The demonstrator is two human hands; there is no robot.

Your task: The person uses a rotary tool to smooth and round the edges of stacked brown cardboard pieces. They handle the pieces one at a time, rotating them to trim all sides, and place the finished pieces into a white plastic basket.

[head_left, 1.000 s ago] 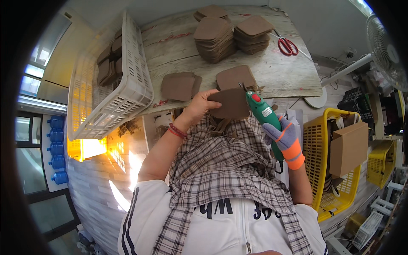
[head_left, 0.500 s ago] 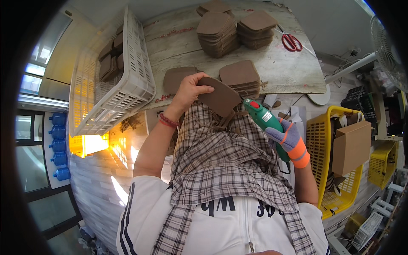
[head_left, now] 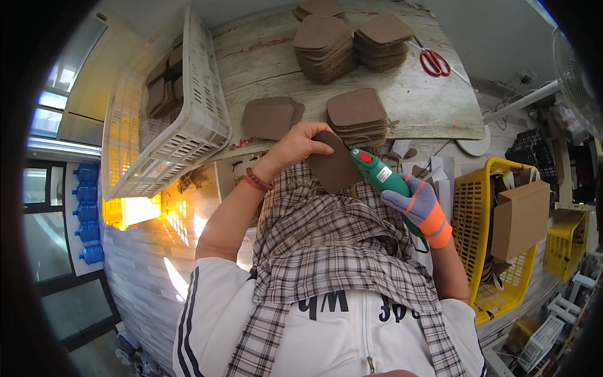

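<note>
Over my lap, my left hand (head_left: 301, 146) is bare and pinches a flat brown piece (head_left: 334, 168) with rounded corners between thumb and fingers. My right hand (head_left: 411, 200), in a grey and orange glove, is wrapped round a green handheld electric tool (head_left: 377, 171) with a red button. The tool's front end meets the piece's upper right edge; its tip is too small to make out. Just beyond the hands, on the table, lie a low pile of like pieces (head_left: 267, 118) and a taller stack (head_left: 355, 108).
More brown stacks (head_left: 320, 38) and red-handled scissors (head_left: 434, 63) are farther back on the worn table (head_left: 433, 107). A white crate (head_left: 210, 94) holding brown pieces stands at the left. To my right are a yellow basket (head_left: 468, 220) with a cardboard box (head_left: 520, 220) and a fan (head_left: 568, 69).
The brown piece has turned and now hangs more upright. My left hand has shifted right and down with it. The green tool has moved a little to the left, along the piece's edge.
</note>
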